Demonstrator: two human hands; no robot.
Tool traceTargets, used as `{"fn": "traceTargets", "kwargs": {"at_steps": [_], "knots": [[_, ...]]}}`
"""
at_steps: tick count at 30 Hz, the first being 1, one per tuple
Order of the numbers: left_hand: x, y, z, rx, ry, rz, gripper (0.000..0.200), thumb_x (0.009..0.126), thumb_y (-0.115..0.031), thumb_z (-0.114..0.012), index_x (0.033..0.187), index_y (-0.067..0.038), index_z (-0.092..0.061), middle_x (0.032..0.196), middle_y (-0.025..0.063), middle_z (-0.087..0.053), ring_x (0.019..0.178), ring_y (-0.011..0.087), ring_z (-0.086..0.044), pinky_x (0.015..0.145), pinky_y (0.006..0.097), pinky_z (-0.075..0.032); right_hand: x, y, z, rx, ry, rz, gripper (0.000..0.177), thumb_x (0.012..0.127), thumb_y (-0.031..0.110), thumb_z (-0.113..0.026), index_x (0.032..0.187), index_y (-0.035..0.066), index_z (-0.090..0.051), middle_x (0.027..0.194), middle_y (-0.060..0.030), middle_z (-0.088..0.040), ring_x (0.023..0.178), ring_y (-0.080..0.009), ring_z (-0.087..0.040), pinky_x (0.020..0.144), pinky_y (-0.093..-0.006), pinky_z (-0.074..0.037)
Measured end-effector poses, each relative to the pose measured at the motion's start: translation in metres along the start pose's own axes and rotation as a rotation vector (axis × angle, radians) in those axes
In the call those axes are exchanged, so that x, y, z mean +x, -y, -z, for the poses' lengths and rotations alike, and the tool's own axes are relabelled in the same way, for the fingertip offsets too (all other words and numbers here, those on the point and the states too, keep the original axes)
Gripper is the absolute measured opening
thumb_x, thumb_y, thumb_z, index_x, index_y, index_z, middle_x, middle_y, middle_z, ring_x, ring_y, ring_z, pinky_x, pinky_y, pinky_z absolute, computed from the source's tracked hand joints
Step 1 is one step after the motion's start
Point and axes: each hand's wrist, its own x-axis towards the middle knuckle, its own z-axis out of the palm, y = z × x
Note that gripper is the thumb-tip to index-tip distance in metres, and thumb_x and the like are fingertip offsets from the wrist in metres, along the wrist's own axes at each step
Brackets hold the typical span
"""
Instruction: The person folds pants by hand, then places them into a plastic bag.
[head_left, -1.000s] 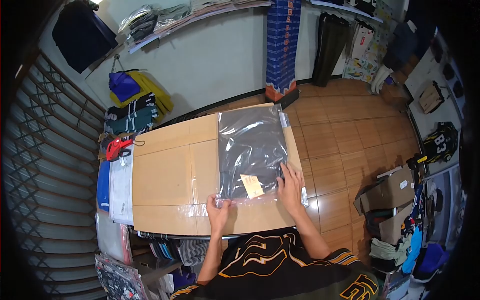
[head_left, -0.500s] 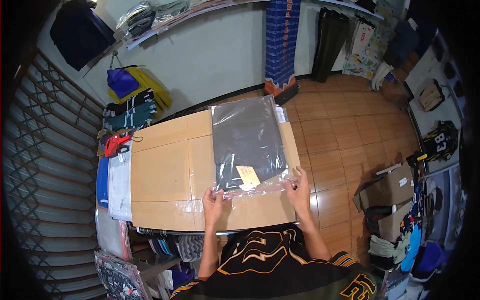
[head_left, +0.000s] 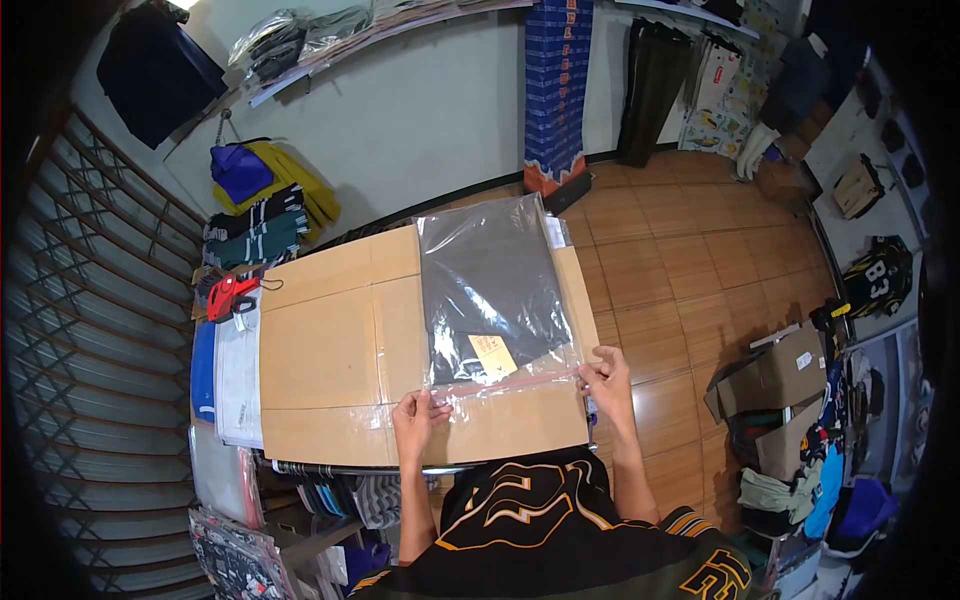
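A clear plastic bag (head_left: 540, 373) lies on a cardboard sheet (head_left: 330, 340) with a dark grey folded garment (head_left: 490, 265) inside. Near the bag's close end, a yellow card with print (head_left: 491, 353) shows through the film. My left hand (head_left: 413, 422) pinches the bag's near left corner between thumb and fingers. At the near right corner, my right hand (head_left: 608, 384) has thumb and fingers closed on the film. A reddish strip runs along the bag's edge between both hands.
A red tape dispenser (head_left: 233, 295) sits at the table's left end, by white papers (head_left: 240, 380) and a blue packet (head_left: 203, 370). Folded clothes (head_left: 255, 230) are stacked behind it. Right of the table, an open carton (head_left: 775, 375) stands among clothes.
My left hand has shifted a little left and down, and my right hand slightly right and down. The bag's near edge looks straighter between them. The view has tilted slightly.
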Motion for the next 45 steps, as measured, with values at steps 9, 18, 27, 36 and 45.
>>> {"fn": "traceTargets", "kwargs": {"at_steps": [9,18,27,36,45], "knots": [[0.001,0.005,-0.003,0.096,-0.029,-0.076,0.028,0.103,-0.026,-0.058,0.097,0.001,-0.062,0.083,0.0095,-0.069,0.075,0.0185,-0.073,0.065,0.0245,-0.058,0.003,-0.011,-0.002,-0.148,-0.043,0.176,0.040,0.088,-0.002,-0.069,0.117,0.001,-0.042,0.084,-0.0103,-0.067,0.069,-0.0094,-0.058,0.059,-0.0235,-0.045],[0.002,-0.003,-0.004,0.057,0.000,-0.010,0.029,0.102,-0.026,-0.060,0.097,0.003,-0.063,0.083,0.0095,-0.069,0.074,0.0175,-0.072,0.066,0.0254,-0.058,-0.003,-0.001,-0.009,-0.342,-0.053,0.212,0.037,0.086,0.000,-0.070,0.112,0.000,-0.044,0.082,-0.0091,-0.065,0.066,-0.0078,-0.055,0.058,-0.0229,-0.042],[-0.002,-0.003,-0.011,0.119,-0.005,-0.106,0.028,0.101,-0.022,-0.061,0.095,0.005,-0.064,0.083,0.0110,-0.070,0.074,0.0175,-0.072,0.064,0.0260,-0.059,0.004,-0.017,-0.012,-0.242,-0.077,0.254,0.040,0.080,0.000,-0.075,0.110,0.002,-0.047,0.074,-0.0074,-0.064,0.062,-0.0110,-0.053,0.057,-0.0280,-0.043],[-0.002,-0.018,-0.016,0.083,0.047,0.032,0.027,0.099,-0.025,-0.064,0.095,0.002,-0.066,0.083,0.0107,-0.073,0.071,0.0145,-0.071,0.060,0.0240,-0.055,-0.001,-0.011,-0.017,-0.230,-0.032,0.194,0.040,0.082,0.007,-0.076,0.110,0.002,-0.047,0.075,-0.0074,-0.064,0.063,-0.0111,-0.056,0.057,-0.0276,-0.044],[-0.001,-0.010,-0.019,0.143,0.027,-0.020,0.024,0.098,-0.022,-0.065,0.098,0.002,-0.068,0.081,0.0102,-0.073,0.070,0.0147,-0.071,0.059,0.0241,-0.056,0.005,-0.022,-0.021,-0.262,-0.072,0.270,0.041,0.080,0.004,-0.076,0.110,0.002,-0.048,0.082,-0.0112,-0.067,0.069,-0.0150,-0.063,0.060,-0.0280,-0.048]]}}
